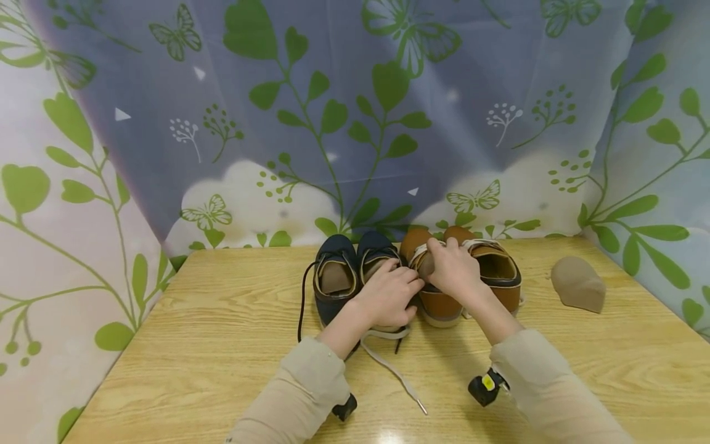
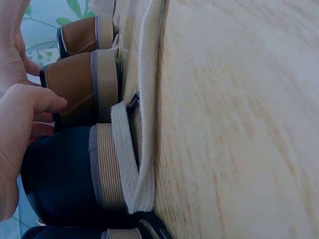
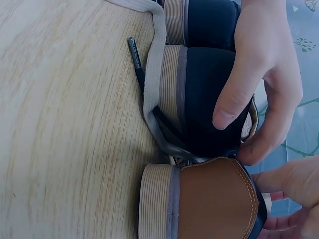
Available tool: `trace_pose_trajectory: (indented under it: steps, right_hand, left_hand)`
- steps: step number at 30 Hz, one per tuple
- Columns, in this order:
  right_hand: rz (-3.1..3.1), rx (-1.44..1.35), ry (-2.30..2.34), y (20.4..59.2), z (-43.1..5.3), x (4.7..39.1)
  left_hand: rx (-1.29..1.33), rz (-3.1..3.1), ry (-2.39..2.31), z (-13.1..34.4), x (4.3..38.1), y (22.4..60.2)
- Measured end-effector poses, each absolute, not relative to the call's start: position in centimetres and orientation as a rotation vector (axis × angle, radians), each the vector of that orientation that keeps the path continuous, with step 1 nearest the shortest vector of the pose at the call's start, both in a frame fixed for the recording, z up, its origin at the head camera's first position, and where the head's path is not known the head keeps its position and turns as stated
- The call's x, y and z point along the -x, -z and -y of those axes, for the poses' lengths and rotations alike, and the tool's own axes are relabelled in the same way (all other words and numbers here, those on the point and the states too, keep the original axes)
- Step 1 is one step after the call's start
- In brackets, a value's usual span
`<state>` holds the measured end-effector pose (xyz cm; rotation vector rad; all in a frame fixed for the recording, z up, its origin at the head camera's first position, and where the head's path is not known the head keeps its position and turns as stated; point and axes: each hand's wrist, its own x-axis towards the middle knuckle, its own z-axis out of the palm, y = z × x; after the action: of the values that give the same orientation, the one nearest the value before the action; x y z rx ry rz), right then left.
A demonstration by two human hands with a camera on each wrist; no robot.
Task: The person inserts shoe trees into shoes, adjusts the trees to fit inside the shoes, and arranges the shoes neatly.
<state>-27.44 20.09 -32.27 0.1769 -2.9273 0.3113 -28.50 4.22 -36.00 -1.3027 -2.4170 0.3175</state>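
Note:
My right hand (image 1: 456,268) is at the opening of the left brown shoe (image 1: 438,305), pinching a tan shoe insert (image 1: 426,267) partly inside it. In the right wrist view, its thumb and fingers are at the shoe's collar, either side of a pale piece. My left hand (image 1: 388,293) reaches across the right navy shoe (image 3: 212,89), fingertips at the brown shoe's near side and thumb loose over the navy heel. The left navy shoe (image 1: 327,306) stands beside it with a tan insert (image 1: 335,277) inside. The right brown shoe (image 1: 507,295) has a dark open interior.
Another tan insert (image 1: 578,283) lies on the wooden table (image 1: 222,339) at the right. A pale lace (image 1: 388,364) trails toward the front, and a dark lace (image 1: 302,302) hangs beside the left navy shoe. A leaf-printed cloth (image 1: 333,92) stands behind the shoes.

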Motion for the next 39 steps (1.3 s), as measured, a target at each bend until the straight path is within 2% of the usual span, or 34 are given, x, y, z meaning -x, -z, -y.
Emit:
trace_pose_trajectory:
  steps: [6, 20, 39]
  right_hand:
    - [2.958, -0.186, -0.238, 32.1, -20.3, 27.5]
    - [2.909, -0.405, -0.060, 31.8, -21.4, 27.9]
    - [2.831, -0.525, -0.210, 32.6, -21.9, 27.8]
  left_hand:
    - [1.311, 2.414, -0.312, -4.1, 28.4, 36.0]
    - [1.307, 2.390, -0.297, -4.1, 28.5, 36.1]
    - [1.301, 2.406, -0.287, -4.2, 28.5, 36.4]
